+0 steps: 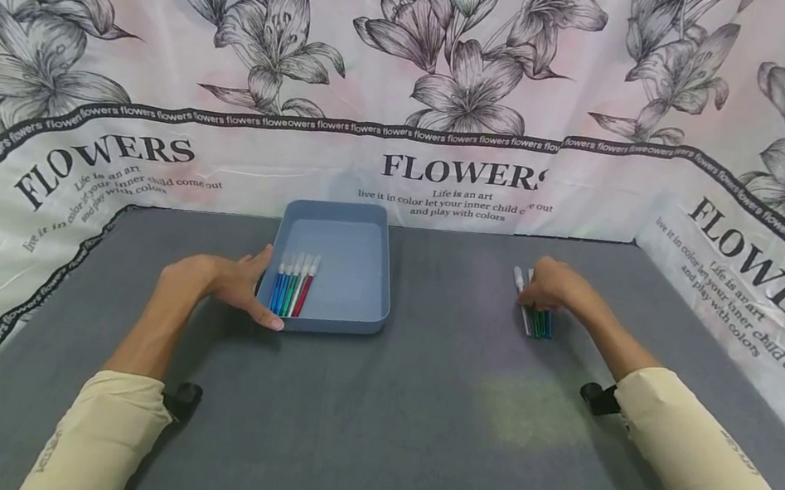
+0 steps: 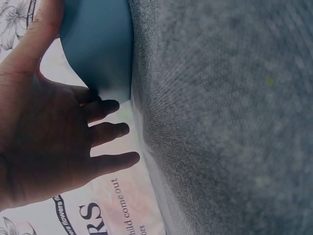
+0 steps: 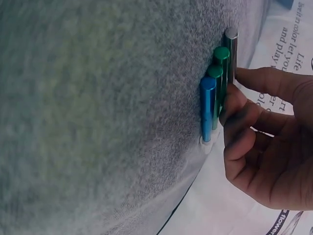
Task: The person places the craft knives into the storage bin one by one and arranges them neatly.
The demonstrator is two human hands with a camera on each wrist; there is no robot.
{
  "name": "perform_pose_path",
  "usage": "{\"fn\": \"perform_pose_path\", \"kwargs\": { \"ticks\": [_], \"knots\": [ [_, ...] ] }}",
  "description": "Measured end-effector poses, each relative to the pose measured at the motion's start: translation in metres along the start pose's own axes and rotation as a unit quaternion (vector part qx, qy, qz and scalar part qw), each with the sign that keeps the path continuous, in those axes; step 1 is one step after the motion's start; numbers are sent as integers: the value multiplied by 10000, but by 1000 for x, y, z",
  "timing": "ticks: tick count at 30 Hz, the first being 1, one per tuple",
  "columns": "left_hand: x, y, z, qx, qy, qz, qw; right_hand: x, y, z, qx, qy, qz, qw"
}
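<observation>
My left hand (image 1: 225, 280) rests against the near left corner of a blue-grey tray (image 1: 361, 274), fingers spread along its side and thumb at the front wall. Inside the tray, several felt-tip markers (image 1: 293, 285) in blue, green and red with pale caps lie side by side at the left. On the table to the right, my right hand (image 1: 554, 284) pinches a grey marker (image 3: 232, 49) between thumb and curled fingers. Two green markers (image 3: 221, 56) and a blue marker (image 3: 208, 100) lie beside it in a row, their capped ends partly behind my fingers.
A dark grey cloth (image 1: 367, 426) covers the table. Behind it and along both sides hangs a white sheet (image 1: 344, 163) printed with flowers and lettering. Bare cloth lies between the tray and the right-hand markers. Each forearm wears a dark strap mount (image 1: 599, 400).
</observation>
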State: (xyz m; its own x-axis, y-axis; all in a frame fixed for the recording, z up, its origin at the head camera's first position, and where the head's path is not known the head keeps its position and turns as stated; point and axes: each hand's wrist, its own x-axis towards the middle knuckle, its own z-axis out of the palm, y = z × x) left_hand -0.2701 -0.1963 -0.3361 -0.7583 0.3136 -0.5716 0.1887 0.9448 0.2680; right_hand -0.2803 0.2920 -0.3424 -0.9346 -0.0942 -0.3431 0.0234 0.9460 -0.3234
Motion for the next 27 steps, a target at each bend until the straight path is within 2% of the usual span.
{"fn": "perform_pose_path", "kwargs": {
  "ticks": [7, 12, 20, 27],
  "knots": [
    [0, 0, -2, -6, 11, 10, 10000, -1, -5, -1, 40, 172, 66, 9998],
    [0, 0, -1, -9, -18, -13, 10000, -5, -17, -2, 447, 404, -356, 9975],
    [1, 3, -1, -25, 21, 1, 10000, -18, -70, -4, 946, 815, -1052, 9866],
    [0, 2, -1, -81, 30, 65, 9999, -15, -121, 6, 1237, 753, -1515, 9778]
  ]
}}
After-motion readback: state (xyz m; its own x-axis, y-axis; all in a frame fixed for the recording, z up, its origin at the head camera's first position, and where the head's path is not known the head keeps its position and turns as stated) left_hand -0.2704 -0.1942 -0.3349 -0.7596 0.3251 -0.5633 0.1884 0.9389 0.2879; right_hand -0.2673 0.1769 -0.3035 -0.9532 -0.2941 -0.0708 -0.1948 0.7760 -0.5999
